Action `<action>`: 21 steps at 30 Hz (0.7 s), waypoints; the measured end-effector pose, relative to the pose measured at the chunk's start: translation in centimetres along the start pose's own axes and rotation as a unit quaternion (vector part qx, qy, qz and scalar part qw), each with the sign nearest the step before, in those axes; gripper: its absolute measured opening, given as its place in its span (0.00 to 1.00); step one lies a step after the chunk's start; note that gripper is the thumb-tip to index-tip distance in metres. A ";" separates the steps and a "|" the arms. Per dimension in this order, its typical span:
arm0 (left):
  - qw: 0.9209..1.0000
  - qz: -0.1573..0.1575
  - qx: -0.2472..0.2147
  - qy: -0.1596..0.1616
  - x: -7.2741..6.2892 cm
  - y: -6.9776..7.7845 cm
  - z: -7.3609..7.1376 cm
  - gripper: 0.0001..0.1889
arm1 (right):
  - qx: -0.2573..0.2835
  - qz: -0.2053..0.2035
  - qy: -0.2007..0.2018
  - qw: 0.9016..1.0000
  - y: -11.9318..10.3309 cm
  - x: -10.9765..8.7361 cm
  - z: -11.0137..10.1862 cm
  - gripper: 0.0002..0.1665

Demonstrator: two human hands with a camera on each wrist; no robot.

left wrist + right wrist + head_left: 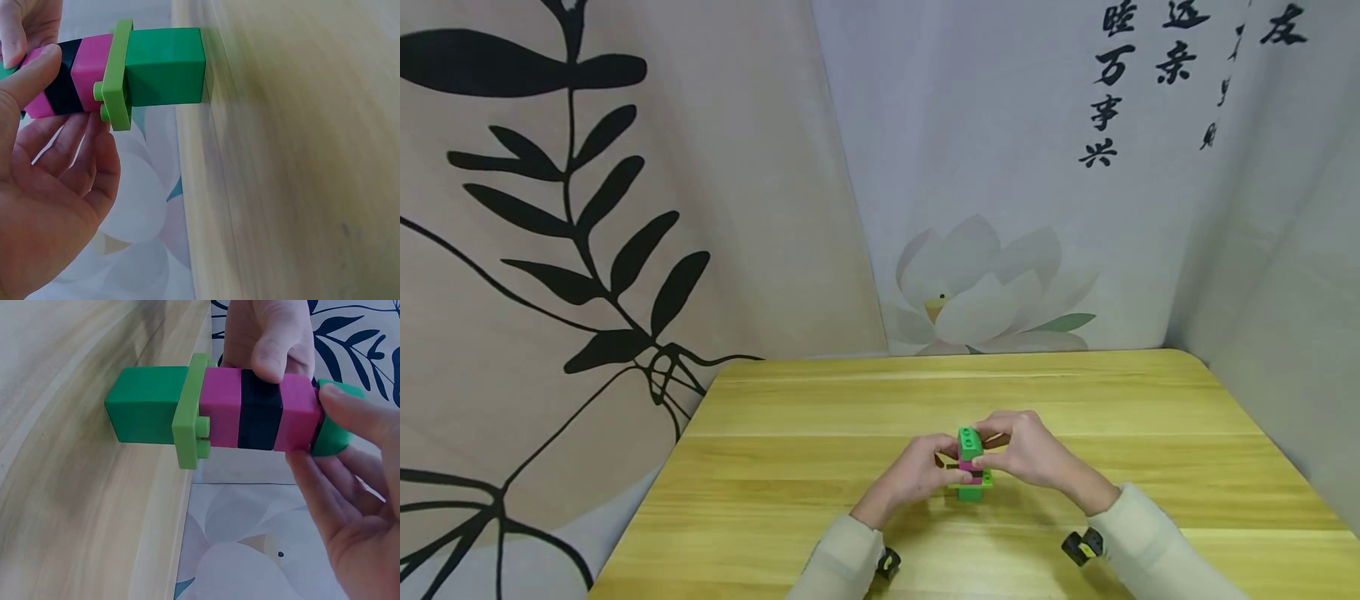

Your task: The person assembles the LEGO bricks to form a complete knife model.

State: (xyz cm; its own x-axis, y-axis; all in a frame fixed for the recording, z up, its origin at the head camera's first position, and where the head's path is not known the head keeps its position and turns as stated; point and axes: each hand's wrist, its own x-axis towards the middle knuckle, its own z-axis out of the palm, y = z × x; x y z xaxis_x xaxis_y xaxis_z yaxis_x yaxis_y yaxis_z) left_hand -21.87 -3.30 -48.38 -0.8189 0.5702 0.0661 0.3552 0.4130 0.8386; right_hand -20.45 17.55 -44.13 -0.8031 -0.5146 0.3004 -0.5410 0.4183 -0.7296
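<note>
A column of toy building bricks stands upright on the wooden table. Its bottom is a green brick [165,67], with a wider lime-green plate [189,419] on it. Above the plate come a pink brick [220,407], a black brick [260,412] and a second pink brick [296,415]. A green brick with a rounded side [334,428] tops the column. My left hand [922,471] grips the middle, its thumb across the black and upper pink bricks. From the other side, my right hand [1028,450] pinches the green top brick between thumb and fingers.
The wooden table [760,517] spreads around the column, its far edge meeting a hanging cloth [760,208] with a leaf print. Dark wrist cameras [1082,547] sit under both sleeves, low over the tabletop.
</note>
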 end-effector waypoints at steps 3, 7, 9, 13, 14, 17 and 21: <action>1.000 -0.004 -0.006 0.000 -0.1 0.1 -0.1 0.09 | -0.014 -0.006 0.005 1.000 -0.2 0.0 0.1 0.19; 1.000 -0.008 -0.009 0.000 -0.1 0.2 -0.1 0.09 | -0.018 -0.012 0.010 1.000 -0.2 0.0 0.1 0.17; 1.000 -0.009 -0.010 -0.001 -0.1 0.1 -0.1 0.09 | -0.013 -0.010 0.012 1.000 -0.2 0.0 0.2 0.17; 1.000 -0.005 -0.008 -0.002 -0.1 0.0 -0.1 0.10 | 0.001 0.006 0.009 1.000 0.0 0.0 0.2 0.18; 1.000 -0.004 -0.008 -0.003 -0.1 0.0 -0.1 0.10 | 0.006 0.010 0.008 1.000 0.0 -0.1 0.2 0.18; 1.000 0.001 -0.002 -0.002 -0.1 0.0 -0.1 0.10 | 0.015 0.017 0.005 1.000 0.1 -0.1 0.2 0.19; 1.000 0.003 0.000 0.000 -0.1 0.0 -0.1 0.10 | -0.012 -0.001 0.007 1.000 0.1 0.0 0.1 0.19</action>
State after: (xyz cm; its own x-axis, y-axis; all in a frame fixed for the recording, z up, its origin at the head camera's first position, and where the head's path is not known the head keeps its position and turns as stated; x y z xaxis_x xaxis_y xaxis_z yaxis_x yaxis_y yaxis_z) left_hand -21.83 -3.45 -48.37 -0.8168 0.5725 0.0709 0.3600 0.4098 0.8381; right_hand -20.50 17.53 -44.28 -0.8053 -0.5047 0.3110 -0.5485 0.4353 -0.7139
